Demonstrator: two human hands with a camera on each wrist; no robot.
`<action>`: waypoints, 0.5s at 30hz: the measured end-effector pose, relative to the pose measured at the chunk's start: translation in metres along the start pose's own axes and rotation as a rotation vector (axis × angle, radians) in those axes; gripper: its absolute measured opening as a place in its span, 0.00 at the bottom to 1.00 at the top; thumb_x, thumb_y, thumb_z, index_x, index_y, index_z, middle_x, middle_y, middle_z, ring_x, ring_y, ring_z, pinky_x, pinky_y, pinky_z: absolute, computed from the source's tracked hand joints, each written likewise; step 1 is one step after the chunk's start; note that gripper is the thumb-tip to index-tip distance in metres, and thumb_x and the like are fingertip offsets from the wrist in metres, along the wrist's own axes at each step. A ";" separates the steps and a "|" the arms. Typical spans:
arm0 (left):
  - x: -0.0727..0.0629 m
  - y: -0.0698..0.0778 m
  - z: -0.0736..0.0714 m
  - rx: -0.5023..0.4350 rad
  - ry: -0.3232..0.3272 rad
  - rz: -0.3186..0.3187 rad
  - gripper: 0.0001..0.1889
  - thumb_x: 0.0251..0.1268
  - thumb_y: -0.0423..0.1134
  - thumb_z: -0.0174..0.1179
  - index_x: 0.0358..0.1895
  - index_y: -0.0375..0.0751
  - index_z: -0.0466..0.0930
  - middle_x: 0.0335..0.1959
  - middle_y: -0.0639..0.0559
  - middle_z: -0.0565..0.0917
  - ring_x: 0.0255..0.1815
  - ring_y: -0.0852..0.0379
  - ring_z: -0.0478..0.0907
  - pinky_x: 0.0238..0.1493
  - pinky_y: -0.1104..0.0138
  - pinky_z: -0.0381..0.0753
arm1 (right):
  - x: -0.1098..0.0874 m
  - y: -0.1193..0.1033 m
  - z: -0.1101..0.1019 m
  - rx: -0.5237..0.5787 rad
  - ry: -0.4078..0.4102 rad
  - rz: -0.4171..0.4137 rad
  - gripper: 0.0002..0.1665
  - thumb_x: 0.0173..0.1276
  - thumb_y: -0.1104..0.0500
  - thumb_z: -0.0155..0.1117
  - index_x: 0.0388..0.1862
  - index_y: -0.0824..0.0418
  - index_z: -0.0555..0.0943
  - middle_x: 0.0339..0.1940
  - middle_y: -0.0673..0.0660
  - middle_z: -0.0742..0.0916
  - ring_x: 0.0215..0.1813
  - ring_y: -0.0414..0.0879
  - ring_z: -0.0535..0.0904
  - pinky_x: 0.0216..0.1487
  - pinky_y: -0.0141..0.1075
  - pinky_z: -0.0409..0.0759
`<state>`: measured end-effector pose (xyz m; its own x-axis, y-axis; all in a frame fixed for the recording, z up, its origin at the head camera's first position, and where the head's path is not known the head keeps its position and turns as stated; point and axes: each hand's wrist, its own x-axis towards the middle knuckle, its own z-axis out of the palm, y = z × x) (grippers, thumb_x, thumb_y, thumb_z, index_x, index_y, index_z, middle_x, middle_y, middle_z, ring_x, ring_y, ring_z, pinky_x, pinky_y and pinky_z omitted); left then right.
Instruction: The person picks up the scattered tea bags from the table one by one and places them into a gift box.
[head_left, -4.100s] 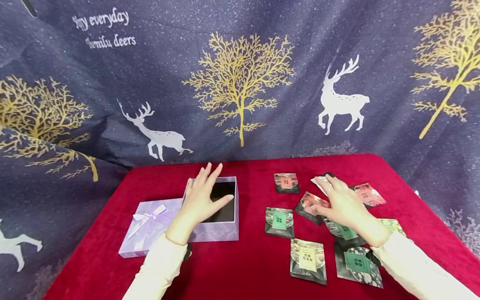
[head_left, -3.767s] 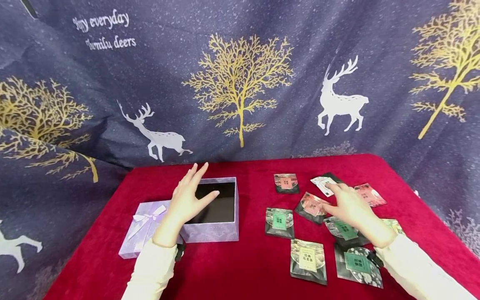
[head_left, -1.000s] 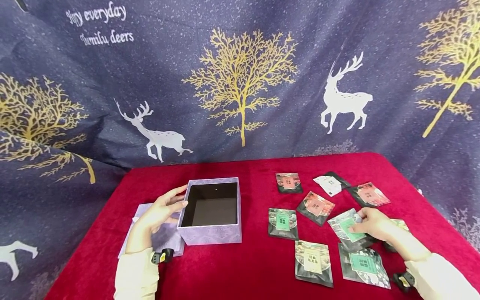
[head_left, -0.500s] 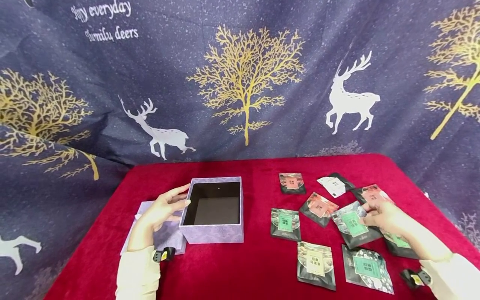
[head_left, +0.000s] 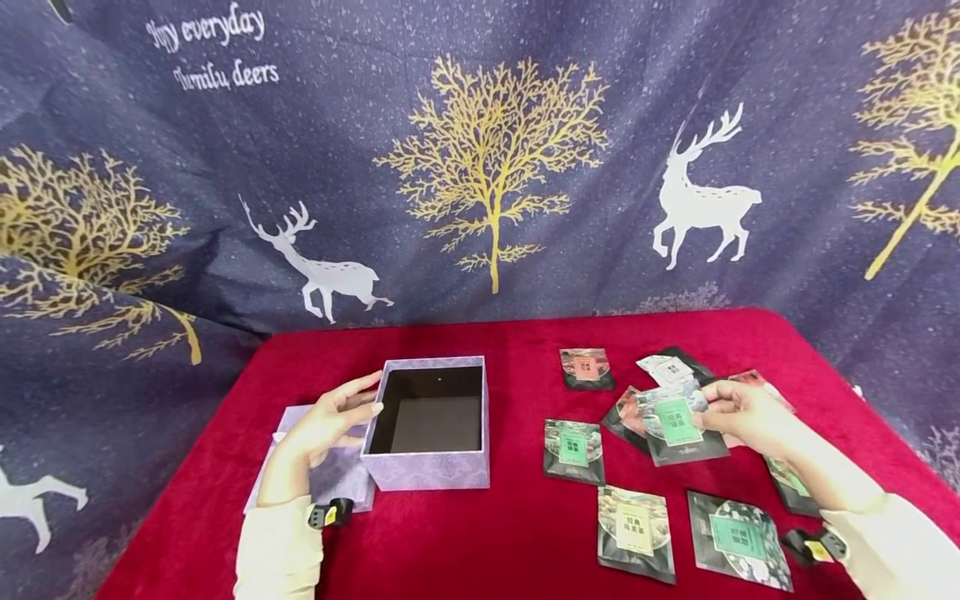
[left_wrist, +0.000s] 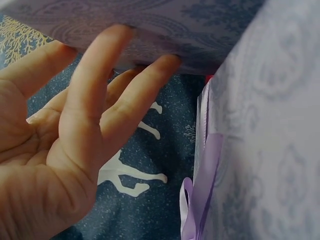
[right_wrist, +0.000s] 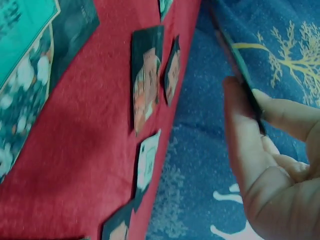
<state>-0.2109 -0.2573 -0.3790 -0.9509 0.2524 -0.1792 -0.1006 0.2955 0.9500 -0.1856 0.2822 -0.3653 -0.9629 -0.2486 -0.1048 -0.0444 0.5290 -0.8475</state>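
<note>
My right hand [head_left: 761, 425] pinches a tea sachet [head_left: 675, 423] with a green label between thumb and fingers. It is held over the other sachets and overlaps a red-labelled sachet [head_left: 628, 414]. In the right wrist view the held sachet [right_wrist: 245, 80] shows edge-on, raised above the red cloth. At the left, my left hand [head_left: 326, 429] rests with spread, fairly straight fingers against the left side of a lilac patterned box [head_left: 431, 472]. The box stands uncovered, its dark inside bare. Fingertips [left_wrist: 167, 62] touch its outer wall in the left wrist view.
Behind the left hand lies the lilac lid [head_left: 341, 479] with its ribbon bow [left_wrist: 205, 185]. More sachets lie spread on the red cloth [head_left: 517, 533]: a yellow-labelled one [head_left: 636, 533], green-labelled ones [head_left: 573, 450] and a white one [head_left: 667, 369]. A dark deer-print curtain [head_left: 337, 167] hangs behind.
The right hand has picked up the green-labelled sachet and moved it up and left from the group. The left hand earlier shifted onto the box's side and has stayed there.
</note>
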 end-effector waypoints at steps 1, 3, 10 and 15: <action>0.000 -0.001 0.000 -0.003 -0.001 -0.001 0.34 0.67 0.36 0.55 0.74 0.42 0.53 0.70 0.31 0.62 0.68 0.33 0.62 0.49 0.48 0.76 | 0.001 -0.002 0.002 0.015 0.004 0.006 0.19 0.64 0.67 0.59 0.47 0.81 0.68 0.31 0.51 0.86 0.29 0.34 0.80 0.30 0.34 0.81; 0.000 -0.001 -0.001 -0.003 -0.006 -0.002 0.34 0.67 0.36 0.55 0.74 0.43 0.53 0.70 0.31 0.61 0.68 0.33 0.62 0.48 0.48 0.76 | 0.005 -0.005 0.008 0.051 0.020 0.018 0.19 0.64 0.67 0.59 0.47 0.79 0.68 0.30 0.49 0.85 0.29 0.34 0.80 0.30 0.34 0.80; 0.000 -0.003 -0.003 0.000 -0.018 0.000 0.34 0.67 0.37 0.55 0.74 0.44 0.53 0.71 0.32 0.60 0.68 0.33 0.62 0.48 0.50 0.77 | 0.020 -0.020 0.024 0.251 0.011 0.000 0.10 0.64 0.67 0.59 0.43 0.67 0.70 0.27 0.41 0.85 0.29 0.35 0.81 0.31 0.33 0.81; 0.000 -0.004 -0.003 -0.003 -0.021 0.004 0.34 0.67 0.37 0.55 0.74 0.44 0.53 0.71 0.32 0.61 0.68 0.34 0.62 0.47 0.51 0.77 | 0.029 -0.036 0.033 0.314 -0.021 -0.011 0.08 0.63 0.69 0.59 0.40 0.66 0.71 0.28 0.44 0.86 0.31 0.36 0.83 0.31 0.34 0.82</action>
<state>-0.2119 -0.2611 -0.3819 -0.9450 0.2729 -0.1803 -0.0972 0.2921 0.9514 -0.2029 0.2290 -0.3554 -0.9570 -0.2714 -0.1028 0.0328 0.2508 -0.9675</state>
